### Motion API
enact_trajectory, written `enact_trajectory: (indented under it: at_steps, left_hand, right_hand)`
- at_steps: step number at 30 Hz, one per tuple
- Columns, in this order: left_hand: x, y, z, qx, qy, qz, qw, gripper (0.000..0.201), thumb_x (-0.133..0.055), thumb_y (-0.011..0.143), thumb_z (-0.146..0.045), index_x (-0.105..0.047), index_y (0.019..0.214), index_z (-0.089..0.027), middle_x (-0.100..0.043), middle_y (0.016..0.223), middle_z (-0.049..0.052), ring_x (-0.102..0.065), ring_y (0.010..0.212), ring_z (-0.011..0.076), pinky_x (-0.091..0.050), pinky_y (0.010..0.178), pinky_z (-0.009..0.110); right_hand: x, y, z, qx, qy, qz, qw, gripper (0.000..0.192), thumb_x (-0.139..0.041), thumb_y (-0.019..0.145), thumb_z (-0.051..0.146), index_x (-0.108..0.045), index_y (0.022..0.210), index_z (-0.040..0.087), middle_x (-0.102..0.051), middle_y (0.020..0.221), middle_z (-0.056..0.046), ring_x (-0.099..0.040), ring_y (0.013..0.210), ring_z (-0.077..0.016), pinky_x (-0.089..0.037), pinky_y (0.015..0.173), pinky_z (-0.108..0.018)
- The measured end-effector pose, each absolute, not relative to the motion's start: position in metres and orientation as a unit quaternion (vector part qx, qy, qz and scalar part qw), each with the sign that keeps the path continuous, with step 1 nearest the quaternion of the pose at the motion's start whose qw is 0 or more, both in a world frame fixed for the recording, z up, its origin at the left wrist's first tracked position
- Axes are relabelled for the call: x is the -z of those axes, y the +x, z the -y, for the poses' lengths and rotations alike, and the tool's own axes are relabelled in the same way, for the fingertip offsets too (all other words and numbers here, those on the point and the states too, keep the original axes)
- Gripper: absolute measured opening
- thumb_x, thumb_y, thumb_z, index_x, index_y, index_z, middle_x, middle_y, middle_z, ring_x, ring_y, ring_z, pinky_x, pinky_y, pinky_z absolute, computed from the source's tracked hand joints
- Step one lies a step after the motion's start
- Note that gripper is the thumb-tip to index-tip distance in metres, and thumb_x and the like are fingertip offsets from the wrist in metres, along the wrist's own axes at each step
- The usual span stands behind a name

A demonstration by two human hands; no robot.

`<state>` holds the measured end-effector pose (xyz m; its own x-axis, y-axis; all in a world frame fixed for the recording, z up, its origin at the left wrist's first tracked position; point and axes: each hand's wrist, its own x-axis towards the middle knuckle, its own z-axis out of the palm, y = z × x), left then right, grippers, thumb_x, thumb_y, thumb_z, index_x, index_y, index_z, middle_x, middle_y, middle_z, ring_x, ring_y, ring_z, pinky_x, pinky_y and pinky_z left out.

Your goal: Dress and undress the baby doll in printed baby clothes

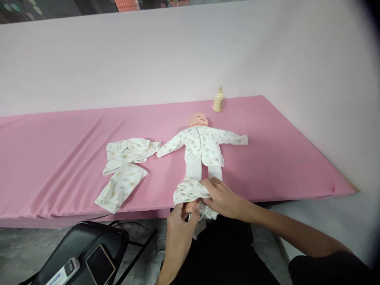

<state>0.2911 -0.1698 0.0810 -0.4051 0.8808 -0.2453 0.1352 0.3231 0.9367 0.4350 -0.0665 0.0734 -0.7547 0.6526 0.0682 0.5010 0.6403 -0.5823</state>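
both hands worked printed pants [190,192] at the doll's [200,146] feet, low in the centre of the frame.

the doll lay face up on the pink mat [267,158], arms spread, the pants bunched round its ankles at the mat's near edge. the right hand [221,196] gripped the pants' cloth from above; the left hand [179,219] pinched a bare foot [190,206] below. spare clothes [124,170] lay left of the doll, a bottle [219,101] above its head, a phone [99,263] on a chair [80,245] at lower left.
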Motion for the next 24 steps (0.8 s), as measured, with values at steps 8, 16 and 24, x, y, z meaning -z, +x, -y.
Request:
enact_trajectory:
  at_steps: [8, 16, 24]
  left_hand:
    - [-0.041, 0.297, 0.172, -0.441, 0.425, -0.768, 0.189, 0.028, -0.061, 0.087, -0.041, -0.066, 0.104, -0.019, -0.073, 0.089, 0.004, -0.068, 0.079, 0.0188, -0.051, 0.073, 0.028]
    - [-0.020, 0.289, 0.174, -0.448, 0.456, -0.768, 0.030, 0.037, -0.064, 0.086, -0.041, -0.066, 0.110, -0.013, -0.075, 0.087, 0.008, -0.071, 0.076, 0.0190, -0.055, 0.073, 0.027]
    - [-0.021, 0.260, 0.164, -0.470, 0.423, -0.769, 0.094, 0.046, -0.067, 0.081, -0.051, -0.066, 0.112, -0.017, -0.074, 0.086, 0.006, -0.070, 0.075, 0.0191, -0.055, 0.068, 0.027]
  right_hand:
    - [-0.058, 0.427, 0.052, -0.167, -0.299, 0.924, 0.170, 0.004, -0.046, 0.092, 0.016, -0.047, 0.094, 0.018, -0.063, 0.088, -0.008, -0.056, 0.081, -0.0223, -0.041, 0.078, -0.035]
    - [-0.069, 0.431, 0.033, -0.304, -0.406, 0.841, 0.186, 0.021, -0.055, 0.088, 0.023, -0.055, 0.108, 0.020, -0.065, 0.100, -0.005, -0.057, 0.086, -0.0195, -0.038, 0.070, -0.029]
    - [-0.069, 0.452, 0.032, -0.383, -0.306, 0.863, 0.122, 0.034, -0.070, 0.081, 0.048, -0.053, 0.078, 0.019, -0.059, 0.087, -0.004, -0.052, 0.095, -0.0229, -0.040, 0.087, -0.037]
